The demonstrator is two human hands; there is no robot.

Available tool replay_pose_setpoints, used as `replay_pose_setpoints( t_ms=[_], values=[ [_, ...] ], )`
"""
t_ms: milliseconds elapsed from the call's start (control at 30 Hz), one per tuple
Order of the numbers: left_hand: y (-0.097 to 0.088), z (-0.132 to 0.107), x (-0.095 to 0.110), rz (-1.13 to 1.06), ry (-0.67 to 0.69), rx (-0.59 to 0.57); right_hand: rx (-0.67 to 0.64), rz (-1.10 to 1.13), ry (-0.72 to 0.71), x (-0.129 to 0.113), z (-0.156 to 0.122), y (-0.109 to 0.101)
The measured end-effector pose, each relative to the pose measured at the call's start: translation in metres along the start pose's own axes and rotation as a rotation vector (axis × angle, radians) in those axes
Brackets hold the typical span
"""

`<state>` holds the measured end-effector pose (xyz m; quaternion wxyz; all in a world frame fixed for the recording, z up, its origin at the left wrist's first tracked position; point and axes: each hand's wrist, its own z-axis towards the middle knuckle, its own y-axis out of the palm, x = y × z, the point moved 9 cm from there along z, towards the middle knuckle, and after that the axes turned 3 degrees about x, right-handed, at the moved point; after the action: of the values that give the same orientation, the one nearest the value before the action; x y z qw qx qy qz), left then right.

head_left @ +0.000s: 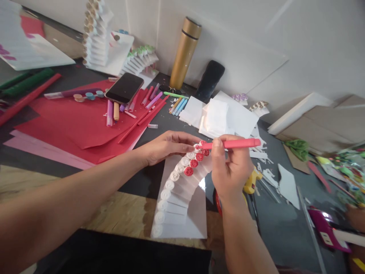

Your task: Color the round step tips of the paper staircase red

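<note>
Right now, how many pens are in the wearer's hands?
1: the red pen, in the right hand, its tip end at the upper part of the paper model. The left hand shows none, though its fingertips are partly hidden.

The right hand (232,167) holds a red marker (241,143), its tip at the upper end of a white paper model (176,199) with some red discs (188,171); the left hand (168,146) touches that end. Beyond stand 1 gold bottle (185,53) and 1 black case (210,80).
</note>
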<state>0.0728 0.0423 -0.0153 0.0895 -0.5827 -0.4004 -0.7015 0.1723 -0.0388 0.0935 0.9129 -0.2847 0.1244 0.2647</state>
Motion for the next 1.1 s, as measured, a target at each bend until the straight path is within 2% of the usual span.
replay_pose_setpoints(
  t_ms=[267,433,733,967,1100],
  values=[
    [0.002,-0.0004,-0.001,-0.006,0.006,-0.015,0.0,0.018,-0.013,-0.0008,0.0002,0.002],
    [0.0016,-0.0007,-0.0018,-0.021,-0.008,-0.011,0.063,0.005,0.0,0.0028,-0.0018,-0.004],
    [-0.0008,0.0001,-0.0009,-0.026,-0.01,0.003,0.022,0.025,-0.021,-0.0019,-0.0006,0.0011],
    [-0.0008,-0.0002,-0.0021,-0.026,-0.026,0.021,0.076,0.027,0.028,0.006,-0.003,-0.0031],
    [-0.0007,-0.0002,-0.0023,-0.026,-0.018,0.008,0.051,0.022,0.029,0.0059,-0.0024,-0.0008]
  ],
)
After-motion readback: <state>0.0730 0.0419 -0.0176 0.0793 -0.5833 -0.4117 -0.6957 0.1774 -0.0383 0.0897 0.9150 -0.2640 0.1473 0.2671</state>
